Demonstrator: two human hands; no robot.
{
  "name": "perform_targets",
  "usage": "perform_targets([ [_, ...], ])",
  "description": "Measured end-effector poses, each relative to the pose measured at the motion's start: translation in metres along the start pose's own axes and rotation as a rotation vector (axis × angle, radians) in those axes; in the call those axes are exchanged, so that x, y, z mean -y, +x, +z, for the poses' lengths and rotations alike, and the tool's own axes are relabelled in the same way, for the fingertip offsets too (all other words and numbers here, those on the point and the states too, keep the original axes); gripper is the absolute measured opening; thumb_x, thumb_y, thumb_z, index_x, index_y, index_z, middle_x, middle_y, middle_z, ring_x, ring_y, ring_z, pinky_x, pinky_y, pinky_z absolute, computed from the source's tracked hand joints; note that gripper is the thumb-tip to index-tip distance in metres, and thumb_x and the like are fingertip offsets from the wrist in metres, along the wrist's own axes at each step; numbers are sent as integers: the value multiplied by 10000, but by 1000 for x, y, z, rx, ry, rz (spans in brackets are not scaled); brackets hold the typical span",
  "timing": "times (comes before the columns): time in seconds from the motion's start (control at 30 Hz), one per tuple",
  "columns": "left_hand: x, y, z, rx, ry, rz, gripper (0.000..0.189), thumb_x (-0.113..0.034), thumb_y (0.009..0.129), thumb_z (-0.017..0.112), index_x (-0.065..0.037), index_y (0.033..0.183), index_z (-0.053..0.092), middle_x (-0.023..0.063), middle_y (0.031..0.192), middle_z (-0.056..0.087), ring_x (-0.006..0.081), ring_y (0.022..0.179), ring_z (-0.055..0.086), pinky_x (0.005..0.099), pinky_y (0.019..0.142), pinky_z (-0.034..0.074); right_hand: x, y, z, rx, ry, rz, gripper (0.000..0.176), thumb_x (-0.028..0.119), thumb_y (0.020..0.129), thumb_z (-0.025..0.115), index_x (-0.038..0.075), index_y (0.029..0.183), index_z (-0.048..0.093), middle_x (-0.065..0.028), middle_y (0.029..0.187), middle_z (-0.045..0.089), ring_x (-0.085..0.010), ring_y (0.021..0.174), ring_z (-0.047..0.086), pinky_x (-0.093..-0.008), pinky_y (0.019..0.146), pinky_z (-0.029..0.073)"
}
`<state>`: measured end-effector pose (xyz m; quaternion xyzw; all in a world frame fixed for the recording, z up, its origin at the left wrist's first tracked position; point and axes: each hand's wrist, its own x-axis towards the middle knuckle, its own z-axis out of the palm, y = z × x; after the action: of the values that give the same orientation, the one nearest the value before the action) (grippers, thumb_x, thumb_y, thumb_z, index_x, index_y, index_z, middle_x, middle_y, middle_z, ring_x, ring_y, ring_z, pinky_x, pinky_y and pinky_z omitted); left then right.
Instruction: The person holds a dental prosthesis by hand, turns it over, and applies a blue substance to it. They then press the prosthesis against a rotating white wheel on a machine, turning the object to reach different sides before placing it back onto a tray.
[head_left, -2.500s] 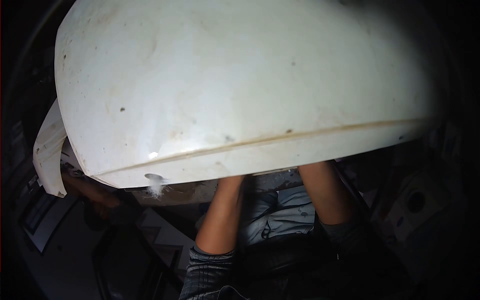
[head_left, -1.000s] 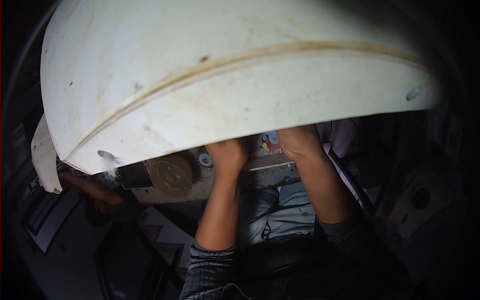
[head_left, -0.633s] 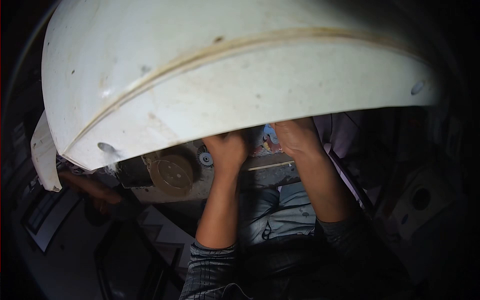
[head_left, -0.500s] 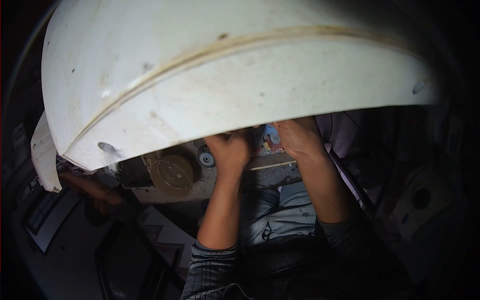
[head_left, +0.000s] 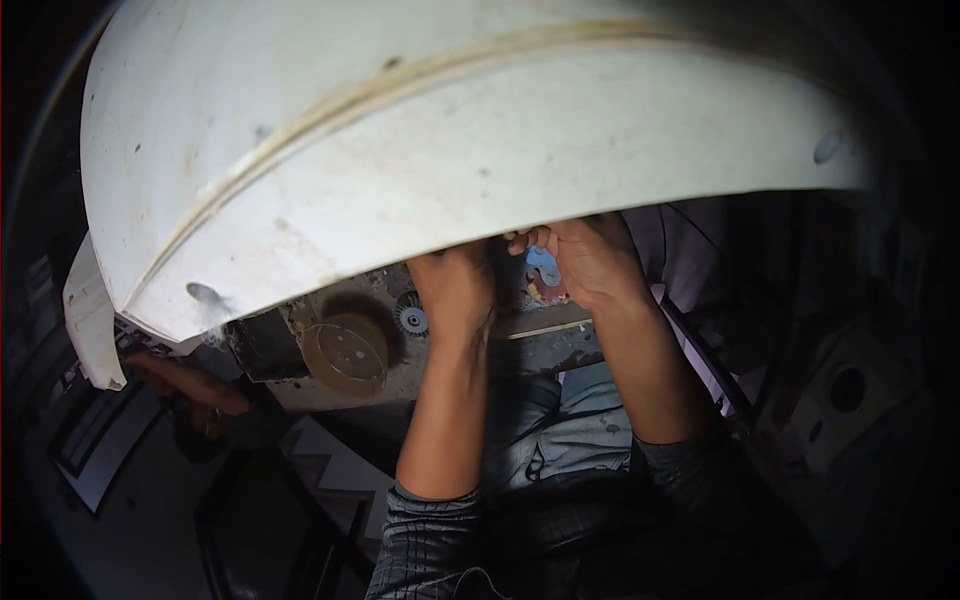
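Note:
A large white curved cover (head_left: 420, 180) fills the upper view and hides part of both hands. Beneath its edge, my left hand (head_left: 455, 285) is over the worktable (head_left: 550, 350), its fingertips out of sight. My right hand (head_left: 590, 260) is to the right, with bent fingers near the cover's edge; whatever they hold, if anything, is too small to make out. Between the hands lie a blue piece (head_left: 543, 264) and a reddish piece (head_left: 548, 291). A grey toothed wheel (head_left: 411, 314) sits just left of my left hand.
A round brownish container (head_left: 344, 354) stands on the table's left part, beside a dark box (head_left: 268, 345). Another person's arm (head_left: 190, 380) shows at the far left. A pale panel with a dark round hole (head_left: 830, 400) is at the right.
My right hand's fingers have come into view, bent toward the left. My left hand has turned slightly and moved up. The white cover sits a little higher in view.

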<state>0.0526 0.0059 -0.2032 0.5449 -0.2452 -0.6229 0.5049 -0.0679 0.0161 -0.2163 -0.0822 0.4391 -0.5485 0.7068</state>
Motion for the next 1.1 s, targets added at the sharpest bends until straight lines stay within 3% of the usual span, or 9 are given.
perform_targets([
  [0.23, -5, -1, 1, 53, -68, -24, 98, 38, 893, 595, 81, 932, 674, 109, 810, 681, 155, 710, 612, 269, 674, 482, 2, -1, 0, -24, -16, 32, 136, 91, 876, 729, -32, 925, 695, -103, 801, 694, -150, 691, 674, -256, 617, 555],
  [0.43, 7, -5, -12, 59, -134, 32, 112, 41, 907, 596, 80, 985, 666, 127, 880, 698, 164, 770, 633, 272, 727, 493, 7, -12, 15, -43, -71, -76, 156, 90, 881, 734, -38, 954, 684, -96, 822, 696, -140, 716, 676, -260, 608, 561],
  [0.5, 15, -4, -17, -58, -1, 133, 129, 52, 916, 601, 70, 1030, 658, 120, 908, 706, 143, 805, 640, 256, 759, 493, 6, -11, 14, -22, -168, -97, 179, 86, 880, 740, -48, 976, 674, -90, 839, 692, -126, 716, 663, -258, 597, 562],
  [0.6, 14, -6, -16, -50, 186, 233, 135, 61, 919, 611, 57, 1047, 654, 104, 915, 709, 121, 827, 644, 241, 770, 493, 0, -8, 13, -16, -101, -78, 203, 81, 877, 745, -54, 1005, 665, -86, 858, 686, -117, 713, 653, -249, 588, 558],
  [0.83, 17, 0, -15, -111, 306, 140, 107, 53, 919, 625, 54, 1021, 657, 102, 903, 707, 121, 813, 653, 239, 755, 496, -4, -2, 8, -65, -30, -60, 212, 70, 870, 743, -57, 1020, 664, -86, 862, 683, -121, 717, 653, -242, 575, 553],
  [1.03, 24, -4, -11, -62, -75, 124, 82, 49, 920, 610, 66, 983, 659, 127, 886, 700, 163, 745, 634, 275, 711, 492, 2, -7, 6, -42, -169, -141, 236, 94, 871, 743, -63, 1029, 664, -94, 838, 690, -121, 700, 661, -228, 562, 525],
  [1.1, 19, -4, -8, 48, -218, 55, 84, 32, 922, 606, 70, 974, 660, 136, 876, 698, 175, 729, 627, 282, 697, 492, 3, -3, 1, -48, -284, -108, 241, 127, 877, 742, -58, 1010, 662, -85, 803, 689, -111, 652, 652, -212, 500, 474],
])
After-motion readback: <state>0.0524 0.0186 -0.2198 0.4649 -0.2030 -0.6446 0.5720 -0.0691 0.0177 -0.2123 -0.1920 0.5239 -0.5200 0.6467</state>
